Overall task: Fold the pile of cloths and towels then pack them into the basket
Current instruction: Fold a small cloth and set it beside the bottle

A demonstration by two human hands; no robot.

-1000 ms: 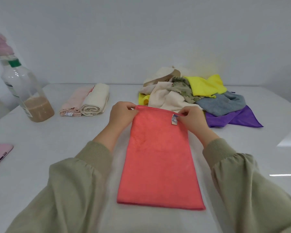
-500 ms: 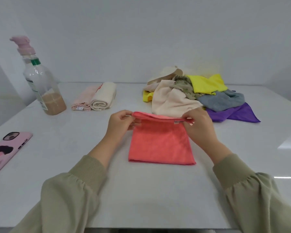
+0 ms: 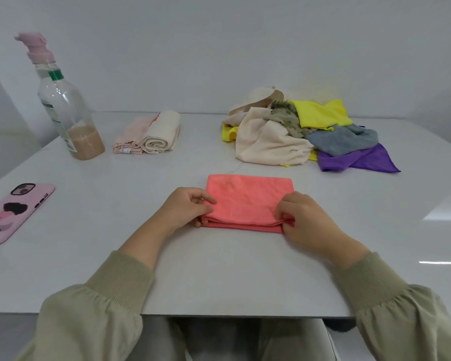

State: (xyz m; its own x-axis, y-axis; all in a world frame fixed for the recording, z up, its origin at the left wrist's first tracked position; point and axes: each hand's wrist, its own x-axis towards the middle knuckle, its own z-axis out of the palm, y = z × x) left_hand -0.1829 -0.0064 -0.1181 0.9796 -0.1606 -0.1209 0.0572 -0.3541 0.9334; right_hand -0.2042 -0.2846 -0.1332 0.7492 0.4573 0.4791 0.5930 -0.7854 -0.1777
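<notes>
Folded coral cloth [image 3: 249, 199] lies flat on table [image 3: 219, 269], just in front of the unfolded pile [image 3: 297, 134]. Left hand [image 3: 186, 211] pinches its near-left corner; right hand [image 3: 307, 222] pinches the near-right corner. Two rolled towels [image 3: 149, 138] sit left of the pile.

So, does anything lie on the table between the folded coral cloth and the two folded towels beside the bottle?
Nothing visible does. The left hand and right hand pinch the near corners of the coral cloth; only bare table lies between it and the folded towels. The bottle and phone sit left of that path.
</notes>
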